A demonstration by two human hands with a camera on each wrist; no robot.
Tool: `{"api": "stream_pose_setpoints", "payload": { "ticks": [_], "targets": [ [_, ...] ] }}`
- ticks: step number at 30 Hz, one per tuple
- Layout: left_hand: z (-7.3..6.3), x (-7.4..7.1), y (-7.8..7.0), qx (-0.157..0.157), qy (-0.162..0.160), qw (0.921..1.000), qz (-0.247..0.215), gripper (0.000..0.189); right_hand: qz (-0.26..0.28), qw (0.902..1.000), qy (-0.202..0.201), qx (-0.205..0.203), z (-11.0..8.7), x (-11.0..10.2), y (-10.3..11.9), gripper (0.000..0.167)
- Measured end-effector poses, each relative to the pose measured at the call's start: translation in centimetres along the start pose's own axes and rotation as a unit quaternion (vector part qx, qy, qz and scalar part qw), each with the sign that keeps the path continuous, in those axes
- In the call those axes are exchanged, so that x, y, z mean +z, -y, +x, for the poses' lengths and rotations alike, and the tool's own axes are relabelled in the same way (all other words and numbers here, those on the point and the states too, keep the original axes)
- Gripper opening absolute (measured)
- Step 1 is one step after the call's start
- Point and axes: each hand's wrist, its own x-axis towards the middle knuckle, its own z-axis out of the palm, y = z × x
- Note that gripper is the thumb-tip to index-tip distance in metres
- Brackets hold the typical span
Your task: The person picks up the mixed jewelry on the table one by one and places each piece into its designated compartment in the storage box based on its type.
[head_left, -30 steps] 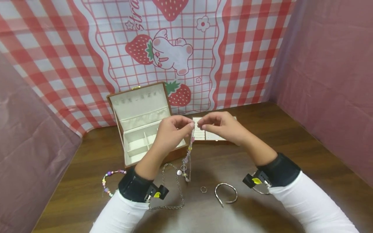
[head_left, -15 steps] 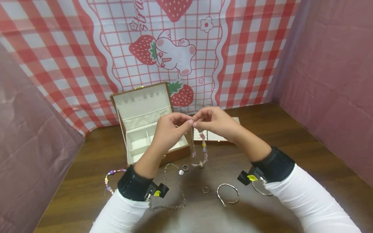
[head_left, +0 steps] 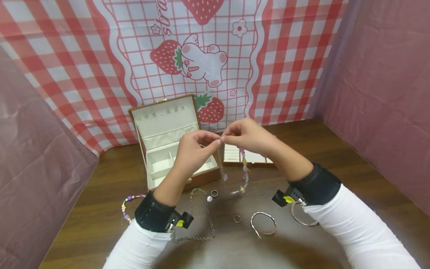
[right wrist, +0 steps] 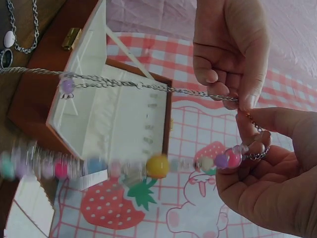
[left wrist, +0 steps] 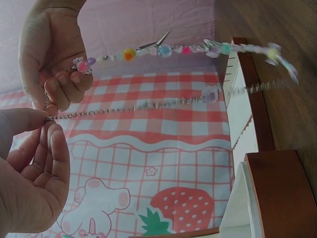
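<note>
My left hand [head_left: 193, 152] and right hand [head_left: 252, 136] meet fingertip to fingertip above the table, in front of the jewelry box. Between them hangs a beaded necklace [head_left: 244, 168] with pastel beads and a silver chain. In the left wrist view, my left thumb and finger pinch the chain [left wrist: 89, 113]. The right wrist view has my right thumb and finger pinching the other, thin chain end beside the left fingertips, with a yellow bead [right wrist: 157, 166] and other beads dangling below. Fingers cover the very ends of the chain, and the lower beads are blurred.
The brown jewelry box [head_left: 201, 178] stands with its lid [head_left: 164, 121] up, behind the left hand. A white-lined tray [head_left: 232, 154] lies behind the right hand. Nearer are a silver chain necklace [head_left: 193, 238], a ring [head_left: 237, 216], bangles [head_left: 263, 213] and a beaded bracelet [head_left: 129, 198].
My right hand has come left to meet the left fingertips and pinched the necklace's other end. The beaded strand has swung right, away from the chain, into an open loop.
</note>
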Motion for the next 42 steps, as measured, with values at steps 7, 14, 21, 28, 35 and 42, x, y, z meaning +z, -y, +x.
{"api": "stream_pose_setpoints", "payload": {
  "ticks": [7,14,21,28,35,42],
  "targets": [
    [-0.3,-0.7,0.2,-0.006,-0.001,0.9999,-0.013,0.01,-0.022,0.9996,0.013,-0.015,0.6,-0.2,1.0,0.014],
    [-0.6,-1.6,1.3,-0.029,-0.011,0.9995,-0.006,0.011,0.0,0.9997,0.011,-0.021,1.5,-0.4,1.9,0.017],
    [-1.5,-2.9,3.5,-0.067,-0.022,0.9974,0.012,0.012,0.023,0.9997,0.005,-0.005,2.5,-0.5,3.4,0.017],
    [-2.5,-5.5,6.6,-0.097,-0.054,0.9931,0.036,0.014,0.037,0.9992,-0.013,0.005,4.2,-0.9,4.6,0.018],
    [-3.3,-7.6,8.9,-0.129,-0.081,0.9881,0.02,0.016,0.023,0.9996,-0.016,0.003,6.0,-0.9,5.8,0.02],
    [-1.3,-6.7,7.1,-0.083,-0.06,0.9947,0.011,0.028,0.008,0.9999,-0.001,-0.013,7.5,0.2,6.8,0.018]
  ]
}}
